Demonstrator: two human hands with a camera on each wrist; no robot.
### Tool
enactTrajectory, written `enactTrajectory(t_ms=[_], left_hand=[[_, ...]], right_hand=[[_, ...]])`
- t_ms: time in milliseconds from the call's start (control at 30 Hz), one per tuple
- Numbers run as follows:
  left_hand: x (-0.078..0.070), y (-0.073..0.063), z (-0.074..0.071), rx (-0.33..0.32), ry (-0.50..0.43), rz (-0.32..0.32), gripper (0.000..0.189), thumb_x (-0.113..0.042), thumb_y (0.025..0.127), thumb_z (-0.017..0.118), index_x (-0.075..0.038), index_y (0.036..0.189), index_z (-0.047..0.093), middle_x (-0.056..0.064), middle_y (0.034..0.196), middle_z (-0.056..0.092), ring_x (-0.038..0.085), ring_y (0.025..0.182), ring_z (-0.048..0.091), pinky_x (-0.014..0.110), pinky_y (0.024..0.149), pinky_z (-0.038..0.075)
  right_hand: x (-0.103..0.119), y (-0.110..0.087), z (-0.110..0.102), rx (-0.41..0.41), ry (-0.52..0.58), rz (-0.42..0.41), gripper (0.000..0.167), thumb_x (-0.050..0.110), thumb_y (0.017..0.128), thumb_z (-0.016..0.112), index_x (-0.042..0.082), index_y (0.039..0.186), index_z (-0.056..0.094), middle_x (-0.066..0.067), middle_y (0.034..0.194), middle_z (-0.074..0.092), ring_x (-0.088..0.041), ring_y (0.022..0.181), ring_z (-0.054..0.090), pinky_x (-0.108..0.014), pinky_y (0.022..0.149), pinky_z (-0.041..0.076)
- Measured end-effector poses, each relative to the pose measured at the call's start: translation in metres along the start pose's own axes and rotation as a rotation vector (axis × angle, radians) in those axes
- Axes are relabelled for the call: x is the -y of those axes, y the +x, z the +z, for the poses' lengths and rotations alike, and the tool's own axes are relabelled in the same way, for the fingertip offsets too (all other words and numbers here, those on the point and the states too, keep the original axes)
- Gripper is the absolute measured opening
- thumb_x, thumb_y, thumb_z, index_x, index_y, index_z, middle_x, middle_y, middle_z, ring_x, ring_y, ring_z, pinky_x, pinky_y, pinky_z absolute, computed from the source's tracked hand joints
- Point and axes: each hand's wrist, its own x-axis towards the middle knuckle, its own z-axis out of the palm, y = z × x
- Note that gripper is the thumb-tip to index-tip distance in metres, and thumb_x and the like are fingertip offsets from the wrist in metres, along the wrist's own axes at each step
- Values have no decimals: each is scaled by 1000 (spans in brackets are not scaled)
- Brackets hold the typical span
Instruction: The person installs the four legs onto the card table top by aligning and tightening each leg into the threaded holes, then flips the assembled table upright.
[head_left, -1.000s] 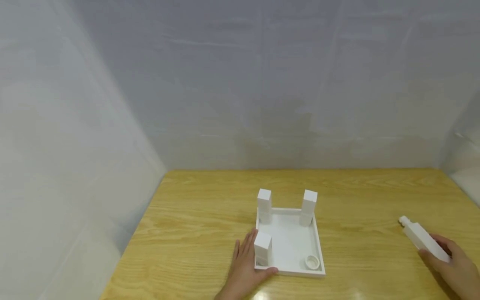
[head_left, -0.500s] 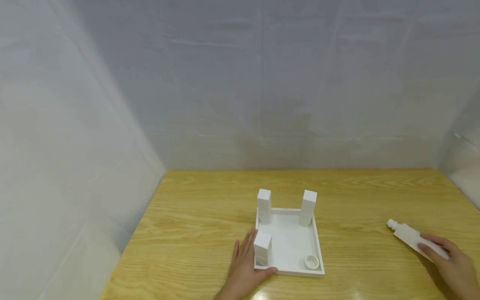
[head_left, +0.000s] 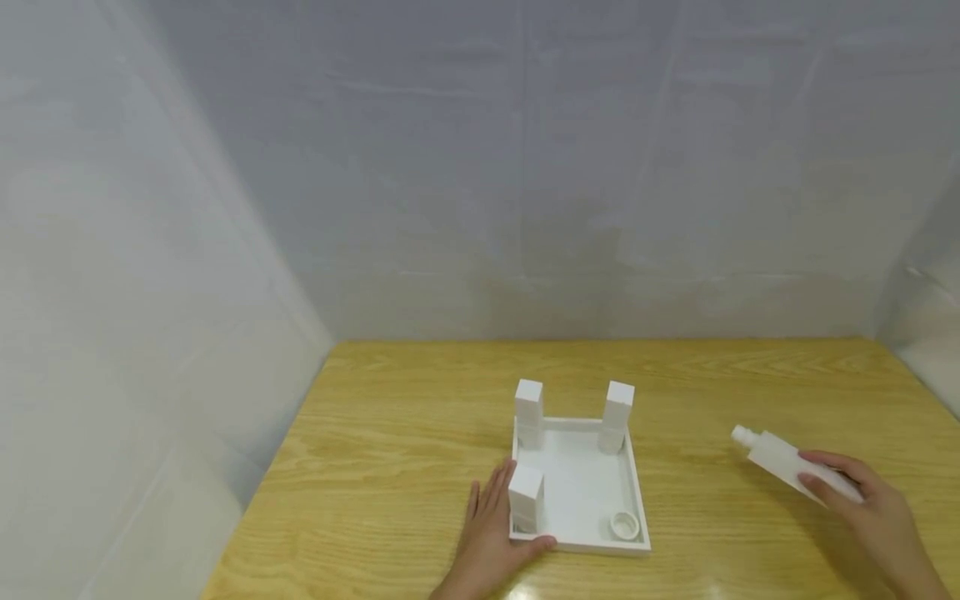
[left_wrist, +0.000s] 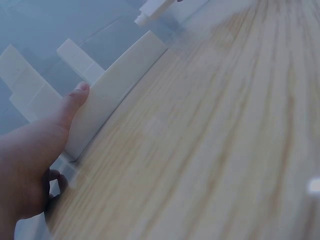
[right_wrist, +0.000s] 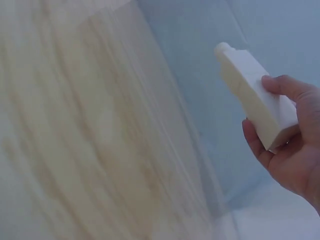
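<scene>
A white tabletop panel (head_left: 579, 487) with raised edges lies underside up. White square legs stand upright at its back left (head_left: 529, 414), back right (head_left: 617, 417) and front left (head_left: 527, 498) corners; a round socket (head_left: 624, 525) shows at the front right. My left hand (head_left: 486, 533) rests against the front left corner, fingers straight along the left side, thumb (left_wrist: 75, 102) across the front edge. Off to the right, my right hand (head_left: 866, 508) grips another white square table leg (head_left: 783, 462) between thumb and fingers. In the right wrist view that leg's threaded end (right_wrist: 224, 48) points away from the palm.
The wooden table (head_left: 390, 467) spreads around the panel on all sides. Pale sheeting (head_left: 525, 208) hangs behind the table's back edge and along both sides.
My right hand has moved left with the leg, whose threaded end now sits nearer the panel. The left hand and the panel have stayed in place.
</scene>
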Motion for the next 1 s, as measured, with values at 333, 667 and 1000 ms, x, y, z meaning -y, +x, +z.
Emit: enactTrajectory(t_ms=[333, 667, 1000], left_hand=[[1, 0, 2, -10, 11, 8, 106, -66, 70, 61, 2, 143, 23, 15, 146, 28, 30, 133, 24, 50, 107, 9], [1, 0, 2, -12, 14, 12, 106, -66, 71, 60, 2, 143, 23, 15, 146, 28, 30, 133, 24, 50, 107, 9], [0, 0, 1, -5, 11, 7, 107, -65, 70, 61, 2, 143, 22, 16, 146, 28, 30, 133, 23, 50, 107, 9]], right_hand=[[38, -5, 6, 78, 19, -84, 33, 19, 87, 65, 12, 118, 60, 31, 107, 47, 6, 85, 46, -15, 58, 41], [63, -8, 20, 114, 24, -208, 26, 10, 83, 68, 13, 109, 65, 22, 105, 54, 2, 84, 48, -18, 60, 43], [83, -12, 33, 131, 30, -329, 28, 5, 78, 72, 17, 103, 67, 14, 101, 59, -2, 82, 51, -21, 59, 46]])
